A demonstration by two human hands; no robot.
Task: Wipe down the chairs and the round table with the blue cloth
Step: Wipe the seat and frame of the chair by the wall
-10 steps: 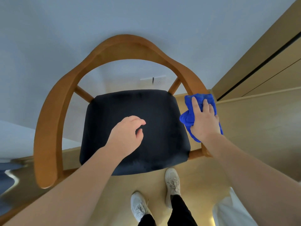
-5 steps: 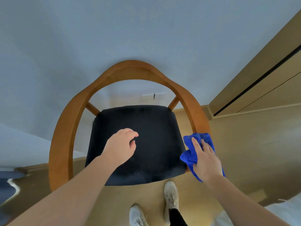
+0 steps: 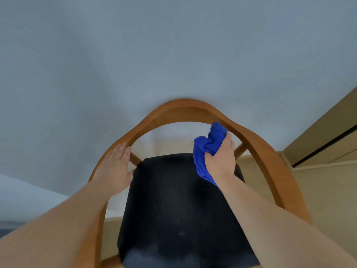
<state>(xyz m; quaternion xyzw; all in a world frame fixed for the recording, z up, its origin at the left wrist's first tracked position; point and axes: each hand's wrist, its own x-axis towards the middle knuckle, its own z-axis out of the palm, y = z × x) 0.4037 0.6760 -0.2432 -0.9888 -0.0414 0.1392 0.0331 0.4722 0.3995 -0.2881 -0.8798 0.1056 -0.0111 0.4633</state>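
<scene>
Here I am over the chair (image 3: 183, 105), and my right hand (image 3: 222, 159) has the blue cloth (image 3: 206, 147) bunched in a fist. My fingers are curled round the wad, with one loose tail hanging below my wrist. The cloth sits up above the back right corner of the black seat (image 3: 181, 209), right at the inner edge of the curved wooden rail, though I can't tell if it's actually touching the wood.

My left hand (image 3: 116, 167) is flat, fingers straight and held together, laid against the inside of the left arm of the rail. It's bracing, I'd say, not gripping.

The cloth looks soft, light and floppy, so it'll fold round that curve easily (good news on a rounded rail). I reckon the middle of the bunch is the place to hold it, so a fat pad faces the wood and the tail doesn't drag. The rail looks smooth and hard, so a wipe should slide. The seat looks padded, so it'll give a bit under pressure.

There are no tubs, buckets or bins in sight, so nothing to report inside anything. The round table isn't in view either.
</scene>
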